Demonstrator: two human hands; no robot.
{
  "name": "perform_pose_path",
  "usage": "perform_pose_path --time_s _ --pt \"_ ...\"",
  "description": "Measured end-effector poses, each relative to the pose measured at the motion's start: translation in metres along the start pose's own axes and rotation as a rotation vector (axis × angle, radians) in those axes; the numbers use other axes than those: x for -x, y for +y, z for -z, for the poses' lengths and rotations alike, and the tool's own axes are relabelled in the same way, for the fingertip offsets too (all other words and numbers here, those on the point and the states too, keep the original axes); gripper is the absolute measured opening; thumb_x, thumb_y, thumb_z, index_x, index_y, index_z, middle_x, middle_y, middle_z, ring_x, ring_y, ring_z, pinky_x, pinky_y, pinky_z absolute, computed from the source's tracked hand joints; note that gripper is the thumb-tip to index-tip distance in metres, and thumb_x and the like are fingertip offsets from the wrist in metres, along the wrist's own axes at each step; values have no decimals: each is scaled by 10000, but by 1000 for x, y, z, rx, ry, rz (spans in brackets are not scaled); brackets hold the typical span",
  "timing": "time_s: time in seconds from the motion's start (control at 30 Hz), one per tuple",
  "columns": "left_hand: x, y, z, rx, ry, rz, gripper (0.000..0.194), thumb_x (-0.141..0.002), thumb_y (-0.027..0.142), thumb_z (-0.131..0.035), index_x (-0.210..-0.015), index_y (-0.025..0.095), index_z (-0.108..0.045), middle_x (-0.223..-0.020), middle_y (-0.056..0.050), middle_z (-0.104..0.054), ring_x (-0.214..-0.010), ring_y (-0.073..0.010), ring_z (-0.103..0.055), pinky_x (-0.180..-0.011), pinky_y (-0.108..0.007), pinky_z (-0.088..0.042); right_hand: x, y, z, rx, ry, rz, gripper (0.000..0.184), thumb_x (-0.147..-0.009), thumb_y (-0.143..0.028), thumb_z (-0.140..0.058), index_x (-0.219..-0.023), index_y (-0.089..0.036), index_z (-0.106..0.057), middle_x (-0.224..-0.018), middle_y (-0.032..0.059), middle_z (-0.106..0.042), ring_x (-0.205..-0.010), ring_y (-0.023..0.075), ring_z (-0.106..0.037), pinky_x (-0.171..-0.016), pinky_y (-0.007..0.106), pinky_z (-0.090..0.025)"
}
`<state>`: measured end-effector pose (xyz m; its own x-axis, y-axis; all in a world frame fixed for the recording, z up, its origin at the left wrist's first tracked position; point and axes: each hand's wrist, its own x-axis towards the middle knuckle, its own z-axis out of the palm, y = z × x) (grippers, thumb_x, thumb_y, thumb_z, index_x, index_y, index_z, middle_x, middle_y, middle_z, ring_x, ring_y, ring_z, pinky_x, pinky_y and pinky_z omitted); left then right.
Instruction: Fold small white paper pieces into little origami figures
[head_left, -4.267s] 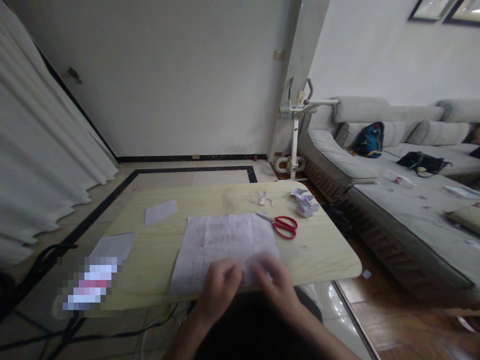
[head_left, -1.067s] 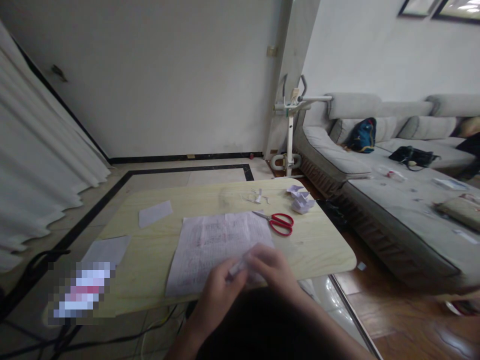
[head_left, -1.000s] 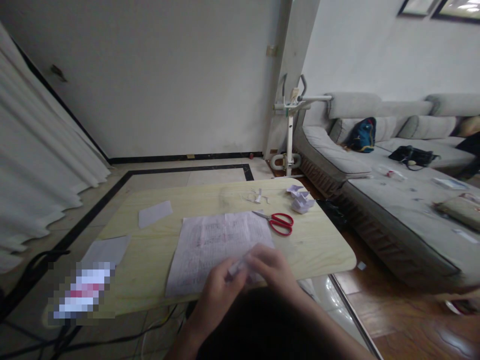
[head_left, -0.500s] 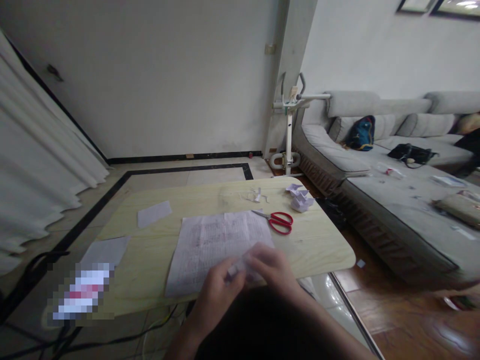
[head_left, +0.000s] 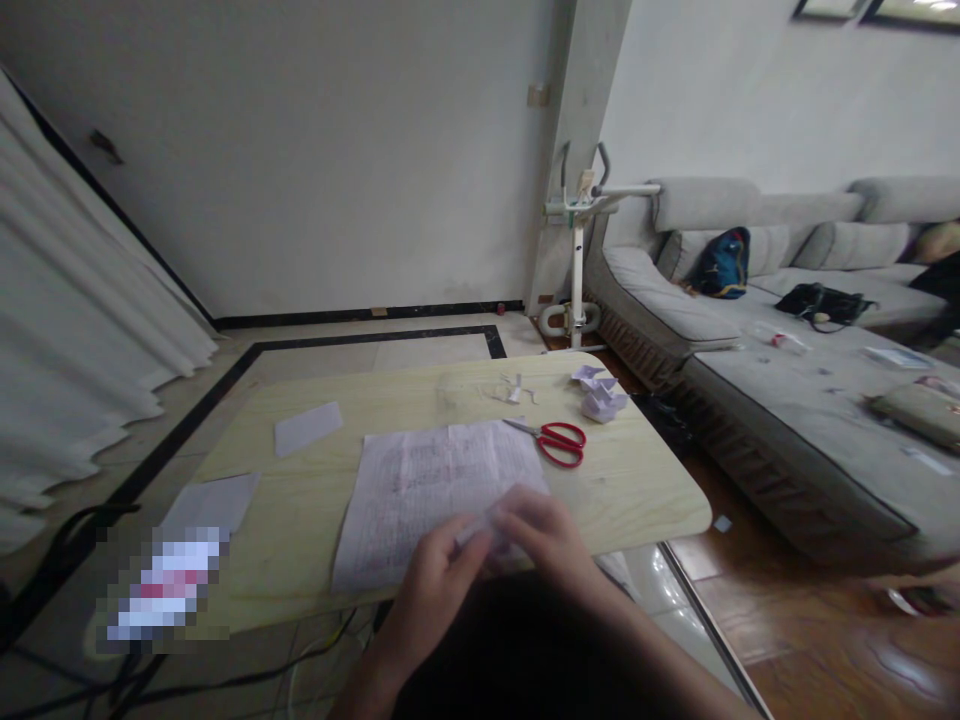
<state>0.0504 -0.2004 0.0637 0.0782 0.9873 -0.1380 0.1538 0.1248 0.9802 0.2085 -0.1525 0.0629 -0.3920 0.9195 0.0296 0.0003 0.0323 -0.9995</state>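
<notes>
Between both hands is a small piece of white paper point(head_left: 474, 527), mostly covered by the fingers. My left hand point(head_left: 442, 560) is closed on its left side, the thumb lying over it. From the right, my right hand point(head_left: 541, 530) pinches the same paper. Both hands are over the lower right part of a large creased sheet point(head_left: 427, 490) with dense print. Red-handled scissors point(head_left: 561, 444) lie just beyond, their blade tips touching the sheet's upper right corner. Folded white paper pieces point(head_left: 602, 400) rest at the table's far right.
The pale wooden table point(head_left: 645, 490) has a rounded right corner. Paper scraps point(head_left: 516, 392) lie near its far edge. Two blank papers are on the left, one a small sheet point(head_left: 307, 428), beside a blurred-out bright object point(head_left: 161, 590). A grey sofa point(head_left: 810, 430) stands to the right.
The fingers have shifted slightly around the small paper, and my left thumb now covers more of it. The things on the table have not moved.
</notes>
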Motion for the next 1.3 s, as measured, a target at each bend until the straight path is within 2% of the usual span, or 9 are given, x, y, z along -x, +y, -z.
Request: perform_pose_path --time_s 0.13,0.33,0.6,0.83,1.3 --pt "-1 0 0 -19 4 -22 286 -901 403 -506 -885 166 -666 -812 -30 -697 -780 -191 -658 -695 -257 -528 1 -1 0 -6 7 1 289 -799 -427 -652 -666 -177 -591 -629 -20 -558 -601 136 -538 -578 252 -435" --pt "1 -1 -1 -5 6 -5 302 -897 419 -503 -921 163 -663 -845 -35 -695 -800 -196 -653 -722 -270 -528 1 0 0 18 20 17 262 -806 -389 -650 -664 -175 -601 -645 -17 -559 -625 136 -535 -593 248 -440" --pt "-1 1 -1 -144 40 27 296 -842 436 -575 -872 157 -671 -730 -29 -681 -681 -185 -634 -599 -244 -490 1 8 -1 61 55 53 274 -810 -399 -653 -657 -174 -619 -623 -21 -559 -608 131 -515 -584 247 -416" --pt "-1 -1 0 -68 26 18 331 -866 457 -547 -830 152 -669 -751 -37 -692 -719 -201 -658 -607 -254 -507 0 3 0 42 24 51 267 -811 -398 -651 -672 -171 -629 -657 -10 -573 -646 141 -539 -626 257 -438" --pt "-1 4 0 -97 17 -11 313 -877 423 -557 -939 154 -706 -791 -37 -725 -732 -194 -678 -624 -243 -518 -1 3 1 32 6 -7 232 -791 -373 -662 -687 -167 -631 -661 1 -627 -632 150 -585 -588 255 -467"
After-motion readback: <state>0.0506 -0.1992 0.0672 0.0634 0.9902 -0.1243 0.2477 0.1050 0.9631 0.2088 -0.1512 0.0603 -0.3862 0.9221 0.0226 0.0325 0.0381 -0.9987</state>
